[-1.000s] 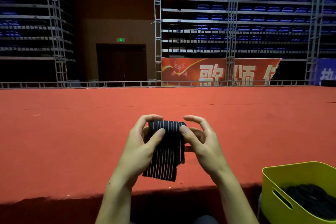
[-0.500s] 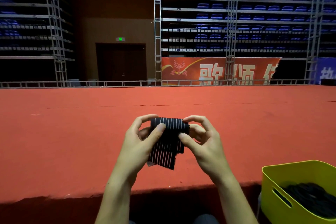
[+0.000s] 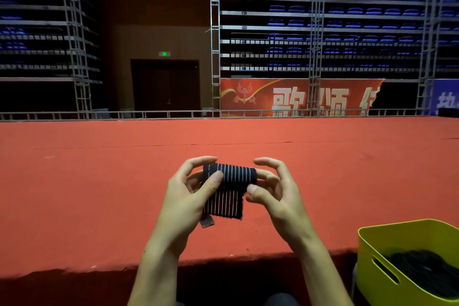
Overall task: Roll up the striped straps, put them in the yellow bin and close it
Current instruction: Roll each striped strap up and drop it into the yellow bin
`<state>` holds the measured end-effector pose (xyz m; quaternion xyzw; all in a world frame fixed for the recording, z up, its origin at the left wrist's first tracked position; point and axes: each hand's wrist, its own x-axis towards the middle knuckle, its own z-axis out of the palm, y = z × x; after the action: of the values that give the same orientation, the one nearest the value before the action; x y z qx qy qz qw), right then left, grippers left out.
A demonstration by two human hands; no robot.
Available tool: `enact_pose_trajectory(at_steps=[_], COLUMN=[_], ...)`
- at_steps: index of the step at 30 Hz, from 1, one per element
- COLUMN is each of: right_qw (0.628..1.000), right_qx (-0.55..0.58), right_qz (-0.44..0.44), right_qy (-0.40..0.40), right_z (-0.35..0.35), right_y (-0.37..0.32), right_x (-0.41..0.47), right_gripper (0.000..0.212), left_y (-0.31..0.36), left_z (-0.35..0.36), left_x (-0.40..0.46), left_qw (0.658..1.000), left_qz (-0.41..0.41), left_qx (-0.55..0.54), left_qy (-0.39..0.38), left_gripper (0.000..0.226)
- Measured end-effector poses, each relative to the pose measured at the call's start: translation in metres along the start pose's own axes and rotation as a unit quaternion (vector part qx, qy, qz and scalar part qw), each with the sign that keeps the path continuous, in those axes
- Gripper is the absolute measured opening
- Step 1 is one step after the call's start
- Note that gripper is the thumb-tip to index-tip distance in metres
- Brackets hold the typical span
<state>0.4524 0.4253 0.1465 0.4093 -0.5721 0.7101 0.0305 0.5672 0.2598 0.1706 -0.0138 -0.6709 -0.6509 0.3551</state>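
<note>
Red carpeted surface [image 3: 99, 194] spans the scene; yellow bin [image 3: 377, 263] sits lidless at near right, dark contents inside. Striped strap [image 3: 229, 181] is held above the surface's near edge, partly rolled, tail hanging. Left hand [image 3: 188, 204] pinches the roll; right hand [image 3: 278, 194] holds its other end in a loose grip. Risk: slack pinch lets the roll unwind.
</note>
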Motion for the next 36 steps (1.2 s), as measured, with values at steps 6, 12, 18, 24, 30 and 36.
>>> enact_pose_trajectory(at_steps=[6,12,18,24,30,36], right_qw=[0.998,0.999,1.000,0.998,0.999,1.000], right_qx=[0.037,0.044,0.009,-0.002,-0.016,-0.020], right_qz=[0.053,0.005,-0.030,-0.055,-0.047,-0.004], right_qy=[0.018,-0.001,0.004,0.003,-0.007,-0.003], right_z=[0.007,0.002,-0.001,-0.004,-0.002,0.003], right_y=[-0.007,-0.008,0.000,0.004,0.007,0.001], right_x=[0.000,0.000,-0.001,-0.001,-0.002,0.007], right_gripper=[0.030,0.027,0.034,0.038,0.039,0.043], left_y=[-0.004,-0.006,-0.007,-0.004,-0.009,-0.014], left_z=[-0.003,-0.007,-0.001,0.002,0.001,-0.002], left_x=[0.000,0.002,0.003,0.002,0.003,0.006], left_qw=[0.999,0.998,0.999,0.999,0.999,0.999], left_qz=[0.009,-0.008,-0.029,-0.035,-0.028,0.029], left_qx=[0.016,-0.001,0.009,0.006,0.015,0.036], left_qy=[-0.048,-0.063,-0.032,-0.021,0.006,0.011], left_gripper=[0.035,0.046,0.030,0.025,0.021,0.023])
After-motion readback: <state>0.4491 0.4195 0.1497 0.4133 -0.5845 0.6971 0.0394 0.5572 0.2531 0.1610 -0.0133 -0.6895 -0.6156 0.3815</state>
